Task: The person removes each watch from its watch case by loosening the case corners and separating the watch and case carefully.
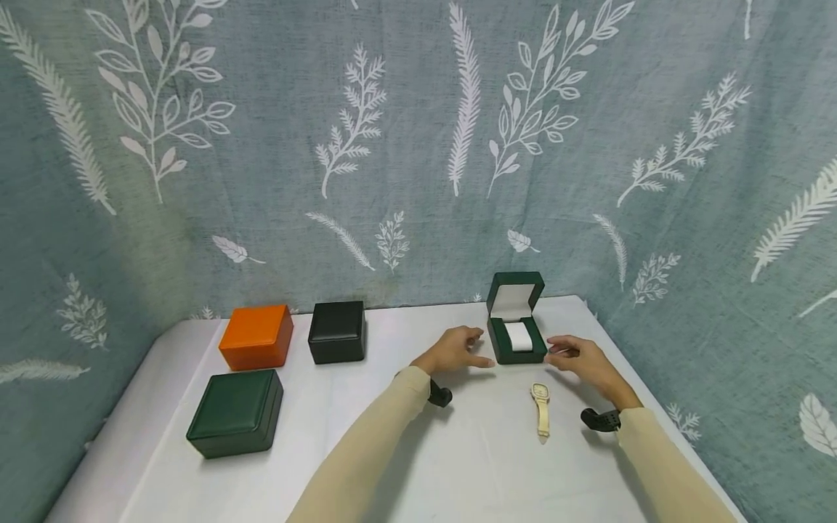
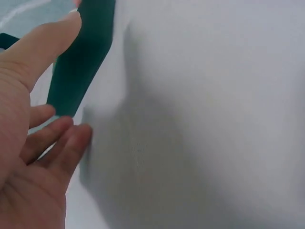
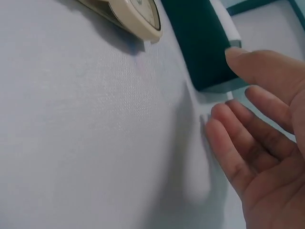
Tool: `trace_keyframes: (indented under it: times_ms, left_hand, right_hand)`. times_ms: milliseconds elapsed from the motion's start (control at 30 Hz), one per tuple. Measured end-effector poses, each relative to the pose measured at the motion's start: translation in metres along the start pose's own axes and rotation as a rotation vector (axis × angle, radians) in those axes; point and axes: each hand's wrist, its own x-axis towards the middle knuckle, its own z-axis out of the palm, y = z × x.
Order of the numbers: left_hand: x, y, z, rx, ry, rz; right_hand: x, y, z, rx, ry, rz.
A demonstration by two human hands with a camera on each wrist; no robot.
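Observation:
A dark green watch box (image 1: 521, 358) stands at the back right of the table with its lid (image 1: 523, 279) raised and a white cushion (image 1: 519, 336) inside. My left hand (image 1: 454, 350) is beside the box's left side, fingers loosely bent and thumb apart from them. On the other side, my right hand (image 1: 582, 359) has its fingertips right at the front right corner. In the right wrist view, the right thumb (image 3: 257, 67) overlaps the box edge. A gold-coloured wristwatch (image 1: 541, 407) lies in front of the box, between the forearms.
On the left of the white table (image 1: 366, 443) are three closed boxes: an orange one (image 1: 256, 338), a black one (image 1: 336, 333) and a larger green one (image 1: 234, 414). A leaf-patterned curtain (image 1: 418, 145) hangs behind and along the sides.

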Motion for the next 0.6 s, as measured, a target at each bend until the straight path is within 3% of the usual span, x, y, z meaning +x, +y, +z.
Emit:
trace_keyframes:
  times_ms: [267,600]
  left_hand:
    - [-0.033,-0.006,-0.022,-0.009,-0.015,0.0]
    - [-0.078,-0.017,-0.038,-0.017,-0.015,0.098]
  right_hand:
    - [-0.015,-0.02,0.005,-0.065,0.06,-0.022]
    - [-0.027,-0.05,0.032,-0.071,0.032,-0.164]
